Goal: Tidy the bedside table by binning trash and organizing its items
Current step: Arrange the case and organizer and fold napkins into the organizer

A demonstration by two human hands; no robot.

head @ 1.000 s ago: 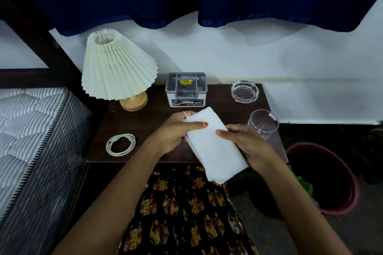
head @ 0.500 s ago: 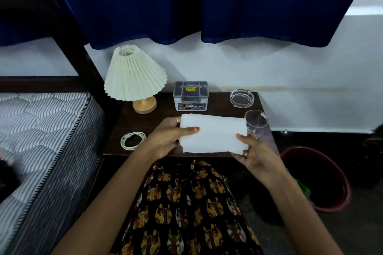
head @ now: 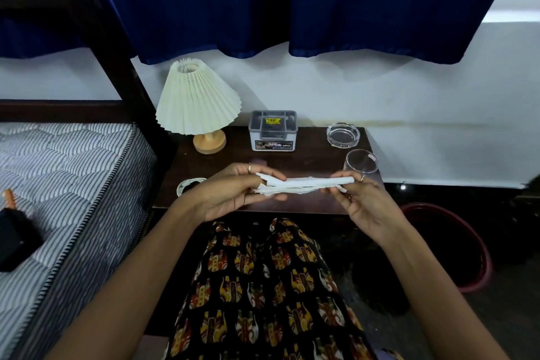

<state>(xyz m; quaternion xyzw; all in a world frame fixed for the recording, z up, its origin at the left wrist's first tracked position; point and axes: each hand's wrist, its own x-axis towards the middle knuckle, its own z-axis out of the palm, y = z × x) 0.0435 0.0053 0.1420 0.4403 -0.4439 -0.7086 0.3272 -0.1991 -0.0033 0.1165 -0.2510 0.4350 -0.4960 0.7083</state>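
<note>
While half a second ago the white tissue (head: 304, 184) was spread flat as a broad rectangle between our hands, it now reads as a thin, edge-on band, folded over lengthwise, with ragged layers showing at its left end. We hold it in the air over the front edge of the bench (head: 309, 162), not resting on it.

Left hand (head: 230, 193): fingers closed on the left end of the tissue, thumb on top. Right hand (head: 362, 202): fingertips pinching the right end, just in front of the drinking glass (head: 361, 161).

Landmark is the grey organiser box (head: 273, 131), at the back of the bench:
- lamp (head: 198, 108) to its left
- glass ashtray (head: 342, 134) to its right
- drinking glass right and nearer us
- coiled white cable (head: 187, 185) left and nearer us, partly hidden behind the left hand
- red bin (head: 479, 257) on the floor, well to the right and below.

Judgement: the fold suggests we are tidying the tissue to keep rather than crushing it as trash, though we cannot rule out the bin. The bench items look already spaced out; the tissue seems the item in hand, with the cable possibly to follow.
</note>
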